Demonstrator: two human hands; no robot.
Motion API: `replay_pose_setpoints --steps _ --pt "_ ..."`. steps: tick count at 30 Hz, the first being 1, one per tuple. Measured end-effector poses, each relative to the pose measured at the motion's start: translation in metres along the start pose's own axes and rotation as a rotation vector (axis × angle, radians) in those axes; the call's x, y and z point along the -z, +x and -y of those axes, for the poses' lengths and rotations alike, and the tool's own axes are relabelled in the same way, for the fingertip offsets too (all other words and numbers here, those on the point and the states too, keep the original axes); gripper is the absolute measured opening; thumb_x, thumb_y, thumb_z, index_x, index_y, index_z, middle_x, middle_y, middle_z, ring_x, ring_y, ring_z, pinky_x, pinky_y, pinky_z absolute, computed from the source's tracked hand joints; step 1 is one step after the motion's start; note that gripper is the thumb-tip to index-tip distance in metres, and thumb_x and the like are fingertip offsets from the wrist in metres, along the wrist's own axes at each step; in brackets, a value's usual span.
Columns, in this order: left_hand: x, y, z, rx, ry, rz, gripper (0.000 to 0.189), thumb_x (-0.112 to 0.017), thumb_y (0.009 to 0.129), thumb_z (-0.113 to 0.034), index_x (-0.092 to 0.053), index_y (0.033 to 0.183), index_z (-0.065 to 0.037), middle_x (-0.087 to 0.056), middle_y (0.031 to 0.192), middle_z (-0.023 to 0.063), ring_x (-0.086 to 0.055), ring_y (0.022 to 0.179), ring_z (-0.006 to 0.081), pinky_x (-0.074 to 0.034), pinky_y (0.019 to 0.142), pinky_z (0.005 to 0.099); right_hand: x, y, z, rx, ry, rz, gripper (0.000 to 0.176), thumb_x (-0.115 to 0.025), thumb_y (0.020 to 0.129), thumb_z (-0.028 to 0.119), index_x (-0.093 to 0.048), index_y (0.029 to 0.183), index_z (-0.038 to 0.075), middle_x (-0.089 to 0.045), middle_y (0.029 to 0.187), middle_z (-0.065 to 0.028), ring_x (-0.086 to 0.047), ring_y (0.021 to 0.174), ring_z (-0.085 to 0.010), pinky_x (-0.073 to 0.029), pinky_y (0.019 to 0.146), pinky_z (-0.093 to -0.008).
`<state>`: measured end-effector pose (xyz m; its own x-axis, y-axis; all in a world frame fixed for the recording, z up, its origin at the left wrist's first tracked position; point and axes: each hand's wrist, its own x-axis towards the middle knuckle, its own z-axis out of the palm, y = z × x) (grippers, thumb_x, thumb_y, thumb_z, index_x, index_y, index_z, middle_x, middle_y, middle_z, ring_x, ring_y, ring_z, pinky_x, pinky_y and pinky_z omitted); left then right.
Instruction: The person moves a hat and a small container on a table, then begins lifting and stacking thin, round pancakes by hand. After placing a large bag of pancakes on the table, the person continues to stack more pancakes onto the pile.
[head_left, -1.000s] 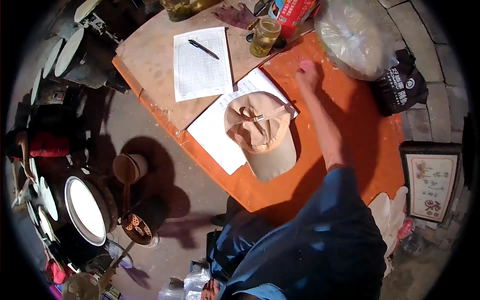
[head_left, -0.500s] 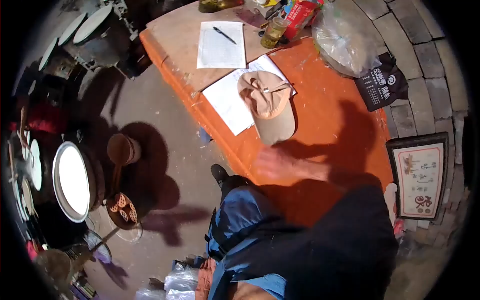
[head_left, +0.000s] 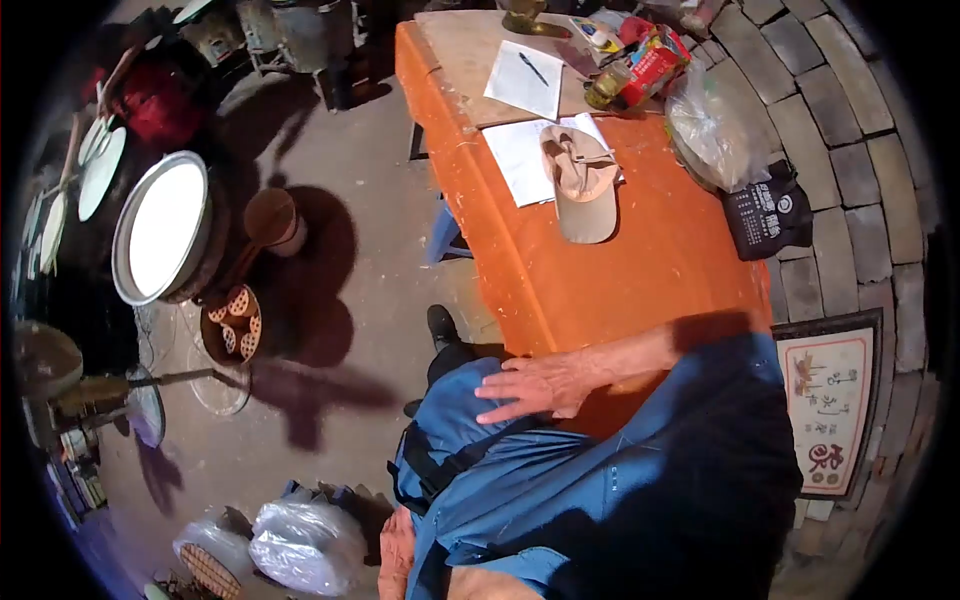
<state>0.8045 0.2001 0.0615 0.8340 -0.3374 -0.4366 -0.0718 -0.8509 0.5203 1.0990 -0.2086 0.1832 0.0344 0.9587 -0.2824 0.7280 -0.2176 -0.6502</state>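
Observation:
My right hand (head_left: 530, 387) reaches in from the right with its fingers spread, holding nothing. It is over the thigh of my blue trousers (head_left: 465, 395), near the front edge of the table with the orange cover (head_left: 640, 270). At the lower left edge of my body, my left hand (head_left: 396, 548) shows only in part beside my clothing; its fingers cannot be made out. A beige cap (head_left: 586, 215) lies on white papers (head_left: 518, 165) on the table, away from both hands. Behind it, a black pen (head_left: 533, 68) rests on another written sheet (head_left: 515, 90).
A jar (head_left: 606, 88), a red packet (head_left: 655, 68), a plastic bag (head_left: 715, 135) and a black bag (head_left: 768, 215) are at the table's far right. A framed sign (head_left: 825, 410) leans by the brick wall. Leftward are a large basin (head_left: 162, 230) and a pot of pierced pieces (head_left: 232, 330).
My right hand has moved from over the orange cover to my thigh, its fingers now plainly spread. The view has shifted, showing more plastic-wrapped things at lower left. The cap stays on the papers.

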Motion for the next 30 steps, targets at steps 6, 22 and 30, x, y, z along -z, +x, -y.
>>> replay_pose_setpoints --steps 6,22,30 --pt "-0.014 -0.027 -0.015 0.227 -0.237 0.011 0.036 -0.042 0.095 -0.023 -0.052 0.117 0.005 -0.060 0.115 0.0287 -0.059 0.104 0.0444 -0.047 0.092 0.0479 -0.024 0.006 0.006 -0.086 0.125 -0.081 0.110 -0.085 0.063 0.020 -0.023 0.153 0.018 -0.029 0.151 -0.0263 -0.033 0.138 -0.0421 -0.034 0.106 -0.0526" --pt "0.031 0.026 -0.053 0.254 -0.197 0.184 0.038 -0.044 0.093 -0.023 -0.049 0.120 0.003 -0.060 0.114 0.0284 -0.057 0.102 0.0458 -0.047 0.090 0.0500 -0.036 -0.214 -0.229 -1.765 0.543 -1.189 0.030 -0.065 0.088 0.035 -0.065 0.088 0.005 -0.061 0.073 -0.0072 -0.056 0.056 -0.0176 -0.045 0.045 -0.0343" --pt "0.063 0.103 -0.057 0.147 -0.068 0.235 0.038 -0.045 0.093 -0.021 -0.049 0.121 0.004 -0.059 0.115 0.0286 -0.058 0.103 0.0456 -0.047 0.090 0.0500 -0.031 -0.243 -0.267 -1.582 1.051 -1.324 0.028 -0.062 0.092 0.033 -0.060 0.095 0.005 -0.060 0.071 -0.0052 -0.051 0.048 -0.0166 -0.044 0.045 -0.0335"
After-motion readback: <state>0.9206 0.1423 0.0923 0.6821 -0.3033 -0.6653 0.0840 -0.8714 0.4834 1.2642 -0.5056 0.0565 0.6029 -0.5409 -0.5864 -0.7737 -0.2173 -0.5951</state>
